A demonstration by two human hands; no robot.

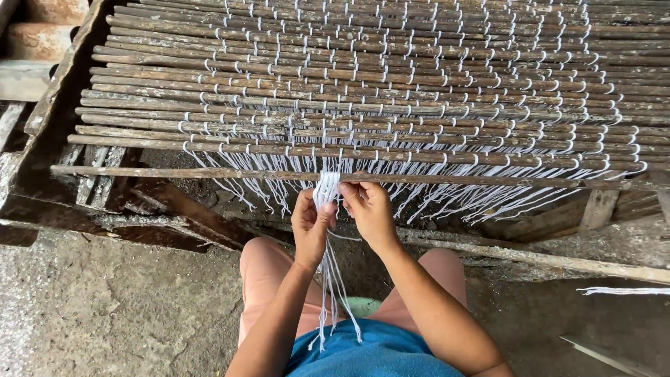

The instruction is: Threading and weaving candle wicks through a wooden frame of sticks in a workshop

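Below the front brown stick of the woven stick mat, left hand and right hand both pinch a bunch of thin white strings, loose ends dangling.

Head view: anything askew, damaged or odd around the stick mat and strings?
Nothing alarming. The left hand and right hand pinch white strings at the nearest stick, which lies apart from the bound mat. The wooden frame looks weathered.
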